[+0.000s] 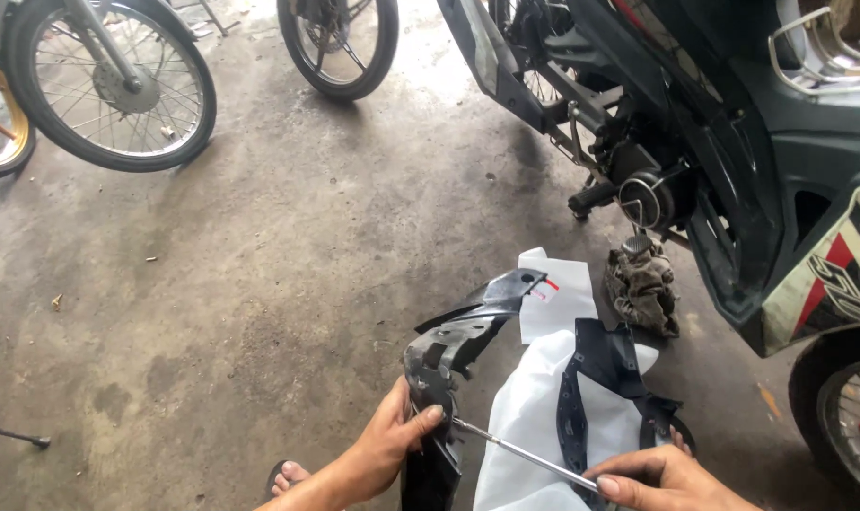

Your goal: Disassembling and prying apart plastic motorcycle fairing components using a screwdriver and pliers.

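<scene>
My left hand (pixel 392 445) grips a black plastic motorcycle body panel (pixel 458 331) near its lower end, thumb pressed on the panel. My right hand (pixel 662 478) holds the handle end of a long screwdriver (pixel 525 454), whose metal shaft runs up-left with its tip at the panel beside my left thumb. A second black plastic panel (pixel 605 364) lies on white wrapping (pixel 534 426) between my hands.
A dark motorcycle (pixel 733 142) stands at the right, its engine area exposed and its wheel (pixel 846 416) at the lower right. A dirty rag (pixel 643 284) lies under it. Other bike wheels (pixel 118 85) stand at the top left. My sandalled foot (pixel 283 478) rests on the concrete floor.
</scene>
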